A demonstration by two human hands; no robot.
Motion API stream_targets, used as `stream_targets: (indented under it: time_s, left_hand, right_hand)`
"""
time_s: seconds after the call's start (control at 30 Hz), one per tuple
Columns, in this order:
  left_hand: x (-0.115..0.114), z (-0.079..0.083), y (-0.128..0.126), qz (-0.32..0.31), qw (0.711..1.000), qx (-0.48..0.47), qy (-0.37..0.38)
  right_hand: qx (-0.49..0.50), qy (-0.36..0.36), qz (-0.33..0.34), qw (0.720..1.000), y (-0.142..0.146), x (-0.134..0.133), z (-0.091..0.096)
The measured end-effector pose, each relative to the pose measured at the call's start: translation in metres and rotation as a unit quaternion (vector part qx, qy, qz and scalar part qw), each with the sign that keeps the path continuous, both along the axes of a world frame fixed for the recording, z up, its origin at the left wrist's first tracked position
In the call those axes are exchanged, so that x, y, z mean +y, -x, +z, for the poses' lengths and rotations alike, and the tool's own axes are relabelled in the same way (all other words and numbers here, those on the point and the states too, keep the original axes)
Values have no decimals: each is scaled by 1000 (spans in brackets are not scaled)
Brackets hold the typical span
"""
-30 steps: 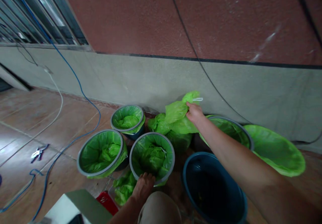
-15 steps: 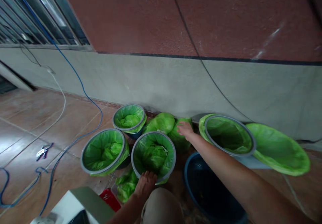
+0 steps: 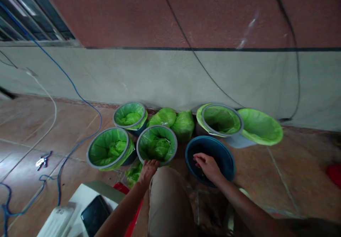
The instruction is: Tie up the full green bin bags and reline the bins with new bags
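My left hand (image 3: pixel 149 170) lies on the near rim of a lined bin (image 3: pixel 138 148), fingers laid over the edge. This bin has a grey ring and a green bag liner, with crumpled green plastic inside. My right hand (image 3: pixel 208 165) hovers over a dark blue unlined bin (image 3: pixel 232 160), its fingers loosely bent and the thumb apart; I see nothing held. Two more lined bins, one at the left (image 3: pixel 90 152) and one behind (image 3: pixel 115 118), stand beside the first. Full green bags (image 3: pixel 183 125) sit against the wall.
At the right are a grey-ringed lined bin (image 3: pixel 242 123) and another with a wide green liner (image 3: pixel 266 127). A phone (image 3: pixel 95 214) lies on a white box (image 3: pixel 76 226) by my left arm. Keys (image 3: pixel 43 161) and a blue cable (image 3: pixel 80 143) lie on the tiles.
My right hand has drawn back from the green bag by the wall to over the blue bin. My left hand stays at the same bin's rim. The view has shifted.
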State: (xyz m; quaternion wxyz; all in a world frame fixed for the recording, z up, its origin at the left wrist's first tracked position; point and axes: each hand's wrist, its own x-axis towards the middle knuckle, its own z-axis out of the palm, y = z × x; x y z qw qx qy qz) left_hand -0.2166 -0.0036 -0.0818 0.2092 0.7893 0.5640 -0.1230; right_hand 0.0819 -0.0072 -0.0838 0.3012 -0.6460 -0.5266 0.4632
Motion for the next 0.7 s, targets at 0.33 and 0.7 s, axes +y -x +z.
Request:
stream_targets:
  time_s: [0.33, 0.7]
  left_hand:
    - [-66, -16, 12, 437, 885, -144, -75]
    - [-97, -94, 13, 598, 793, -109, 33]
  right_hand:
    - [-364, -60, 146, 918, -27, -81, -28]
    - [-193, -131, 166, 958, -12, -96, -39]
